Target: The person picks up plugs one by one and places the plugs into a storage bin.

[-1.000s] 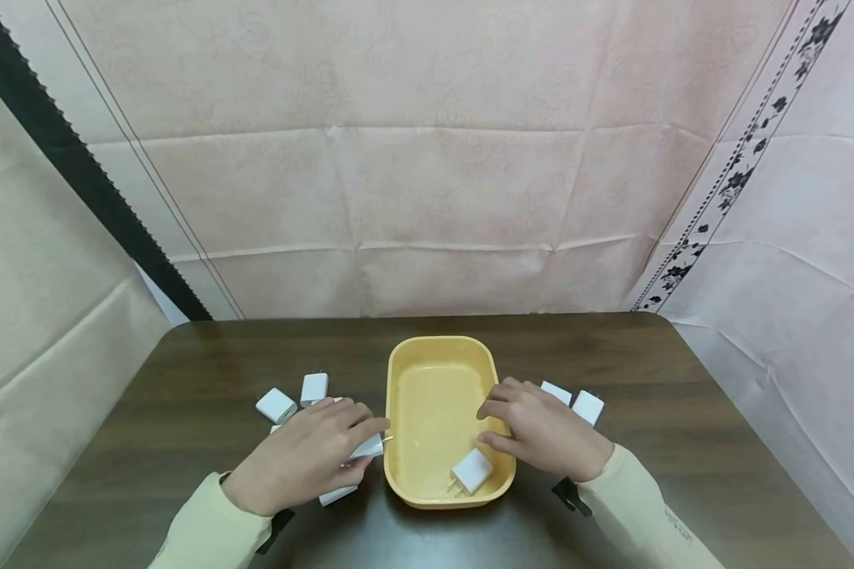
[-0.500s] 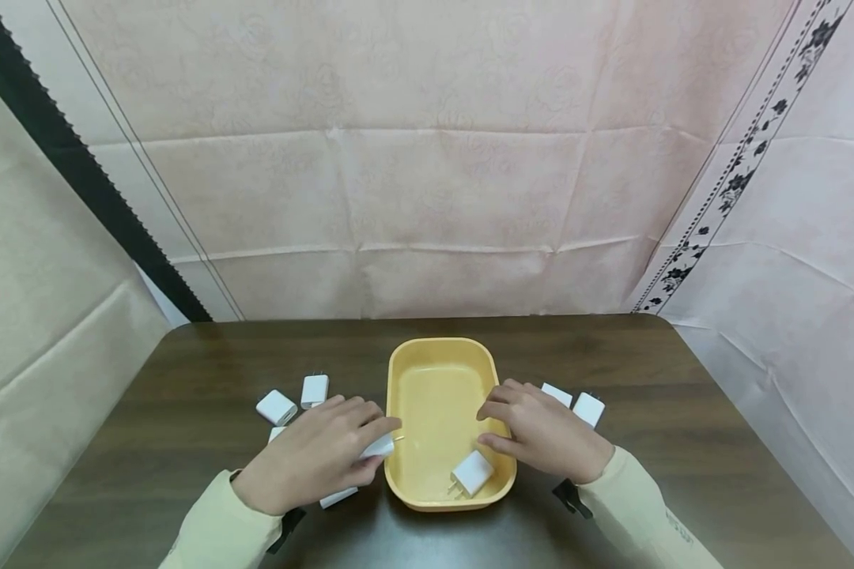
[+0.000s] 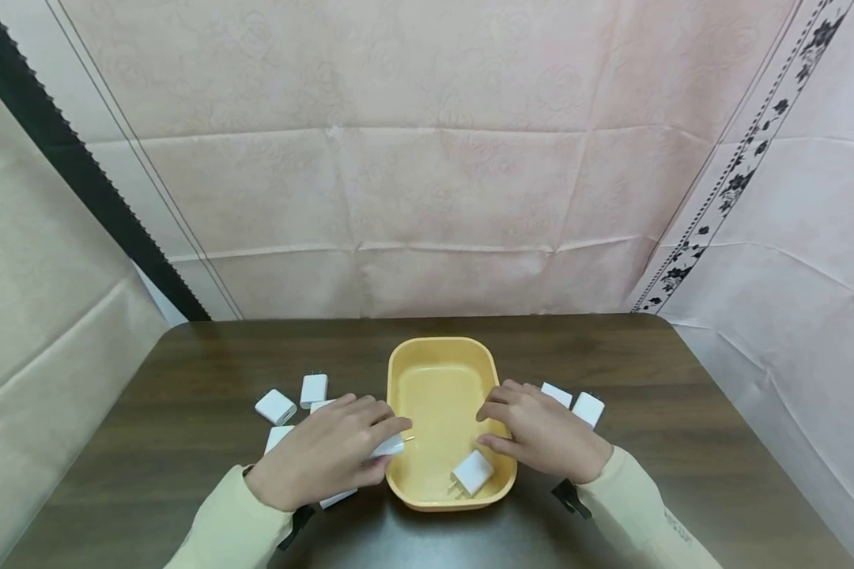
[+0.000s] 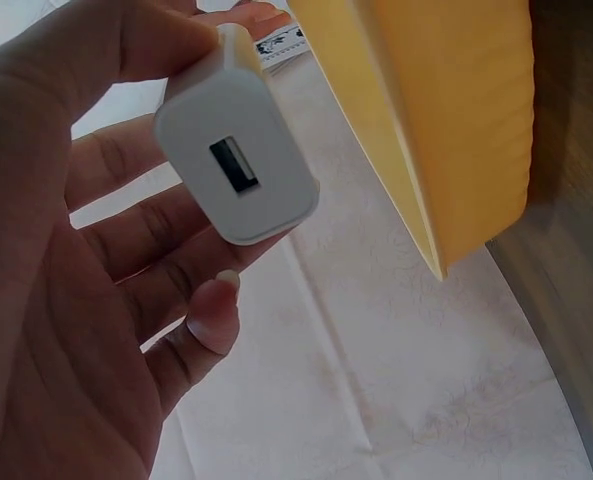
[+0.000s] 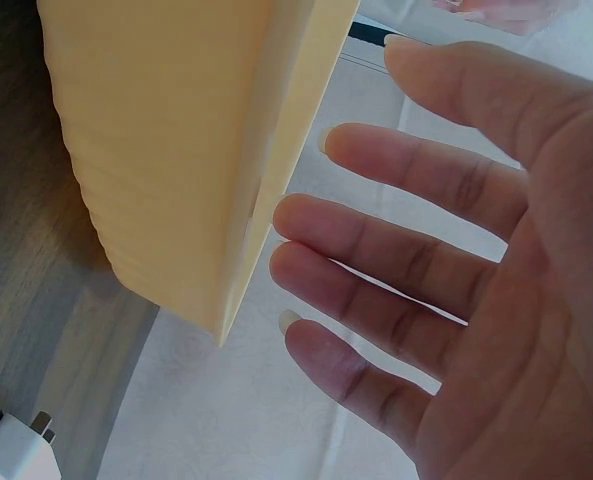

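Between thumb and fingers, my left hand (image 3: 338,452) pinches a white USB charger plug (image 4: 238,165), its USB port facing the wrist camera. In the head view the plug's metal prongs point right, over the left rim of the yellow plastic tray (image 3: 441,379). My right hand (image 3: 537,431) hovers at the tray's right rim with relaxed, spread fingers and nothing in them; the right wrist view shows its bare palm (image 5: 536,350). Inside the tray, near its front right corner, lies another white charger (image 3: 473,472), prongs toward the lower left.
Several white chargers (image 3: 276,407) lie left of the tray, some partly under the left hand. Beyond the right hand are two more chargers (image 3: 587,408). The dark wooden table (image 3: 633,356) ends at the back against a pale cloth (image 3: 434,190).
My left hand has moved right with the charger, bringing its prongs over the tray's left rim. The right hand and the charger in the tray have stayed put.
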The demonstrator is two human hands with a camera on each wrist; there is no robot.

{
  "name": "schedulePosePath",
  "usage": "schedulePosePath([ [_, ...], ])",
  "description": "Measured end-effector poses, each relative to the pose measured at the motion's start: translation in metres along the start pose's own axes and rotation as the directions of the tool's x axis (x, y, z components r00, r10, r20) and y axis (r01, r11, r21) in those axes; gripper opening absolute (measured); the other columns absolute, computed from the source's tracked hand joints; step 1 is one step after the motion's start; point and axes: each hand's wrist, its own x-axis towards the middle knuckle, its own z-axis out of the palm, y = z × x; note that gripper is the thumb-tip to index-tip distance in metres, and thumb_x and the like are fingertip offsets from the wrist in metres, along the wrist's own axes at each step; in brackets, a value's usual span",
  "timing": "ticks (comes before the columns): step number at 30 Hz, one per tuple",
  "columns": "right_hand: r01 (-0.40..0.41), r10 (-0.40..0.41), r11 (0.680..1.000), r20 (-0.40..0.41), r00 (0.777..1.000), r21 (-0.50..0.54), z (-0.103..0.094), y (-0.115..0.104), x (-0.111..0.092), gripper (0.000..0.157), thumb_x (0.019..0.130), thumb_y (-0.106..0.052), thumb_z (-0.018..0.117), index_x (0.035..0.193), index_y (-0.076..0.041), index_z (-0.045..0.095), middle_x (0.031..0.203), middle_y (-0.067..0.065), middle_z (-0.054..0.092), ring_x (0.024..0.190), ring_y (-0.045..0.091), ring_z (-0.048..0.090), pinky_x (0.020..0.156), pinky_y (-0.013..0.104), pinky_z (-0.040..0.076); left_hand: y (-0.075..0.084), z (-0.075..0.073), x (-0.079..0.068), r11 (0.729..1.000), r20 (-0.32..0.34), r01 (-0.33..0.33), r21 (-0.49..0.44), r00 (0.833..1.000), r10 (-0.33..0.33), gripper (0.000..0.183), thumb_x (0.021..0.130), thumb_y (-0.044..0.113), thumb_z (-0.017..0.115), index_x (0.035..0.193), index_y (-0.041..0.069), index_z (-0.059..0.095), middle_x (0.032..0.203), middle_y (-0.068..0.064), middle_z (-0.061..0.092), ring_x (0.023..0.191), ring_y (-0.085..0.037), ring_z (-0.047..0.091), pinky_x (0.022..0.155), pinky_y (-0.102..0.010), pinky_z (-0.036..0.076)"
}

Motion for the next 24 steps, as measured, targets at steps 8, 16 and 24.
schedulePosePath([
  [8, -0.004, 0.004, 1.000, 0.000, 1.000, 0.002, -0.001, 0.001, 0.000, 0.024, 0.090, -0.035, 0.076, 0.100, -0.014, 0.075, 0.097, -0.002, 0.069, 0.091, 0.013, 0.059, 0.079, 0.033, 0.053, 0.002, 0.002, 0.007, 1.000, 0.017, -0.016, -0.020, 1.000, 0.017, 0.036, 0.082, 0.030, 0.078, 0.116, 0.019, 0.072, 0.099, 0.006, 0.071, 0.086, -0.009, 0.064, 0.075, -0.027, 0.053],
  [16, -0.003, 0.003, 1.000, -0.012, 1.000, -0.007, -0.001, 0.001, 0.001, 0.024, 0.089, -0.035, 0.077, 0.100, -0.014, 0.075, 0.096, -0.003, 0.068, 0.091, 0.013, 0.059, 0.079, 0.032, 0.053, 0.003, 0.004, 0.010, 0.999, 0.072, 0.005, -0.051, 0.997, -0.001, 0.036, 0.084, 0.030, 0.077, 0.118, 0.020, 0.073, 0.101, 0.005, 0.072, 0.086, -0.009, 0.064, 0.075, -0.027, 0.053],
  [24, -0.001, 0.001, 1.000, -0.009, 1.000, 0.000, -0.001, 0.001, 0.000, 0.024, 0.089, -0.035, 0.077, 0.100, -0.014, 0.075, 0.096, -0.003, 0.068, 0.090, 0.013, 0.059, 0.079, 0.033, 0.054, 0.005, 0.007, 0.014, 0.998, 0.067, -0.011, -0.054, 0.998, 0.015, 0.036, 0.083, 0.028, 0.077, 0.117, 0.020, 0.072, 0.099, 0.007, 0.071, 0.088, -0.008, 0.063, 0.076, -0.028, 0.052],
])
